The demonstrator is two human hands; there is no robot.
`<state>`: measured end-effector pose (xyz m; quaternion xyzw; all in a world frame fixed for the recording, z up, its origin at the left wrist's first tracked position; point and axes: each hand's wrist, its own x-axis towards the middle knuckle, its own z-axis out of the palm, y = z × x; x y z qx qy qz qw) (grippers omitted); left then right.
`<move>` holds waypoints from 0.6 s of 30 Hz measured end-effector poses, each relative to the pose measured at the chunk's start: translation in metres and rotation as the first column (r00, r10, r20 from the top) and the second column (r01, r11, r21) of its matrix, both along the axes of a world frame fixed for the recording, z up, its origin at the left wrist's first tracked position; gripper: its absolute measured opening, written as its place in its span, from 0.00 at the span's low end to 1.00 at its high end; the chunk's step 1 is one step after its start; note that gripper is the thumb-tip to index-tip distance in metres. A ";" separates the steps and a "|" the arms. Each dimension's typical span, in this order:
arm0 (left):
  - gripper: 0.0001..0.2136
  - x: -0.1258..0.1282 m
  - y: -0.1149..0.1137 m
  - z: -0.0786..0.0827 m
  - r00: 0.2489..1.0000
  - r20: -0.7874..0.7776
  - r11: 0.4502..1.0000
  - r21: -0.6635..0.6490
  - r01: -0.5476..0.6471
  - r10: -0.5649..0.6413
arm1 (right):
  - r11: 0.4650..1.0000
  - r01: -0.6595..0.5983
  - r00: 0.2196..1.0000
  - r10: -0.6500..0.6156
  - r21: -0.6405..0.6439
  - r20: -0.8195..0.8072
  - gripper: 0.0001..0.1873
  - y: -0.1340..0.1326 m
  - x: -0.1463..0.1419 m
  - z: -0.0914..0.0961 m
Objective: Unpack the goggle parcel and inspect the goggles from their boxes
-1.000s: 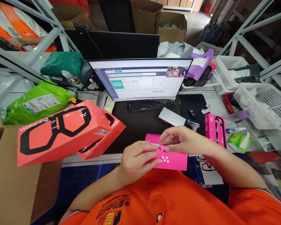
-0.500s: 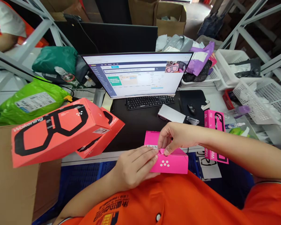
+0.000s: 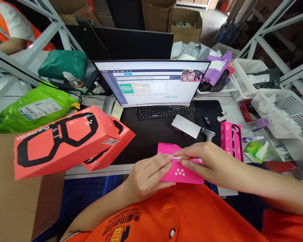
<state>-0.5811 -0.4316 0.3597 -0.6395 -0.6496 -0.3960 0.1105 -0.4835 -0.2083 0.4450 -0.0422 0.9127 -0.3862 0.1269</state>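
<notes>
I hold a bright pink box with white dots at the desk's front edge, close to my orange shirt. My left hand grips its left end, fingers over the top. My right hand lies flat across the top of the box, fingertips at a small white label near my left fingers. A second pink box with a black goggle print stands upright to the right, untouched.
Two large coral boxes printed with goggles lean over a cardboard carton at left. Behind are a monitor, keyboard, mouse, a silver flat box, a green parcel and white baskets at right.
My right hand pinched and lifted the flap at the box's top, then came down flat across the box. The left hand stayed on the left end.
</notes>
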 end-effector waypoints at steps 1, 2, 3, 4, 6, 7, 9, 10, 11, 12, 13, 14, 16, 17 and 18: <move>0.22 -0.001 0.001 0.000 1.000 0.007 1.000 0.002 -0.011 0.011 | 0.999 -0.004 0.998 0.007 0.048 -0.063 0.20 -0.002 0.009 -0.003; 0.22 -0.002 0.003 0.000 1.000 0.012 1.000 0.006 -0.023 0.023 | 0.995 0.006 0.992 0.008 0.103 -0.126 0.26 -0.005 0.018 -0.010; 0.22 -0.003 0.005 0.001 0.999 0.012 0.999 0.014 -0.033 0.032 | 0.986 0.028 0.981 0.004 0.162 -0.195 0.31 -0.007 0.025 -0.018; 0.21 -0.003 0.007 0.001 0.999 0.011 0.999 0.016 -0.038 0.038 | 0.975 0.063 0.964 -0.003 0.214 -0.267 0.35 -0.010 0.032 -0.028; 0.21 -0.004 0.011 0.002 0.999 0.002 0.999 0.011 -0.046 0.046 | 0.950 0.151 0.922 -0.036 0.274 -0.386 0.36 -0.015 0.040 -0.048; 0.21 -0.004 0.013 0.003 0.999 -0.006 0.998 0.010 -0.054 0.054 | 0.941 0.193 0.903 -0.060 0.277 -0.424 0.35 -0.017 0.042 -0.056; 0.21 -0.004 0.016 0.004 0.997 -0.029 0.998 -0.003 -0.068 0.068 | 0.937 0.247 0.883 -0.113 0.248 -0.455 0.35 -0.017 0.042 -0.066; 0.21 -0.005 0.017 0.004 0.996 -0.039 0.997 -0.010 -0.074 0.074 | 0.936 0.264 0.879 -0.135 0.233 -0.457 0.35 -0.017 0.040 -0.067; 0.21 -0.006 0.018 0.005 0.996 -0.047 0.997 -0.015 -0.080 0.079 | 0.935 0.271 0.877 -0.142 0.228 -0.459 0.35 -0.016 0.038 -0.068; 0.20 -0.007 0.019 0.007 0.995 -0.050 0.996 -0.021 -0.084 0.083 | 0.934 0.266 0.877 -0.133 0.239 -0.461 0.33 -0.016 0.035 -0.067; 0.19 -0.009 0.020 0.009 0.995 -0.048 0.996 -0.026 -0.090 0.089 | 0.930 0.250 0.881 -0.104 0.268 -0.461 0.32 -0.017 0.032 -0.066; 0.18 -0.010 0.020 0.012 0.994 -0.046 0.995 -0.028 -0.101 0.099 | 0.920 0.232 0.884 -0.064 0.315 -0.463 0.31 -0.017 0.030 -0.065; 0.16 -0.013 0.021 0.018 0.991 -0.048 0.992 -0.038 -0.124 0.122 | 0.871 0.216 0.891 0.008 0.440 -0.454 0.31 -0.021 0.025 -0.062; 0.15 -0.013 0.022 0.022 0.990 -0.056 0.990 -0.050 -0.135 0.132 | 0.838 0.221 0.896 0.028 0.499 -0.444 0.33 -0.024 0.024 -0.061; 0.15 -0.014 0.022 0.025 0.988 -0.066 0.988 -0.063 -0.141 0.137 | 0.805 0.229 0.903 0.034 0.547 -0.429 0.37 -0.027 0.023 -0.060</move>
